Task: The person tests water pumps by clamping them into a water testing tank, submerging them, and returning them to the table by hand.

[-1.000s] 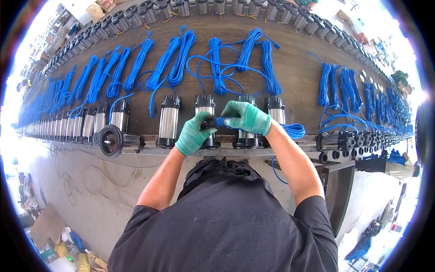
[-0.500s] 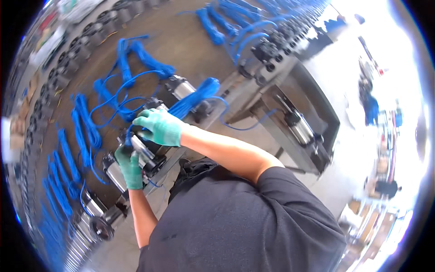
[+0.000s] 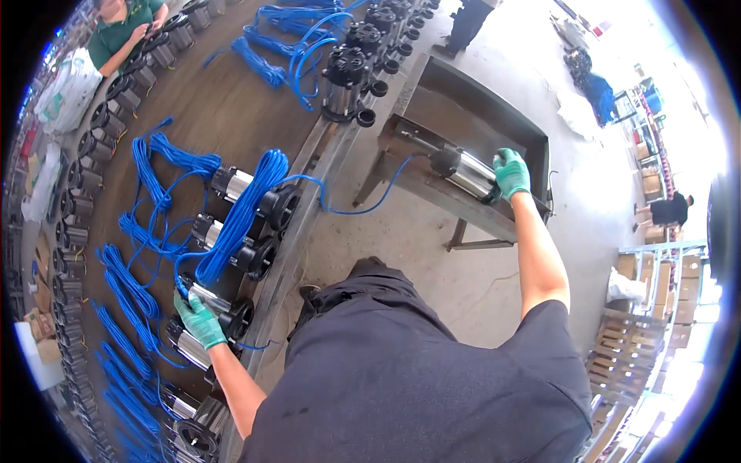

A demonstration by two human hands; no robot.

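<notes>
My left hand (image 3: 201,321), in a green glove, is among the steel-and-black pumps lying on the long table. Its fingers curl about the cable end of one pump (image 3: 224,306), with a bit of blue cable at the fingertips. Off to the right, another pump (image 3: 468,171) lies in a metal trough; my gloved right hand (image 3: 512,174) is closed at its near right end, fingers bent and partly hidden. From that pump a blue cable (image 3: 370,208) runs across the gap to a blue cable bundle (image 3: 245,216), which drapes over two pumps on the table.
Several cable coils (image 3: 127,289) cover the brown table (image 3: 224,100). Upright pumps (image 3: 343,81) line its right edge, and grey motor housings (image 3: 96,147) its far side. A person in a green shirt (image 3: 127,31) works across it. The trough (image 3: 532,154) has raised walls.
My right hand has left the pumps beside my left hand and swung right to the pump in the trough. The left hand stays at the table pumps. The view has turned and sharpened.
</notes>
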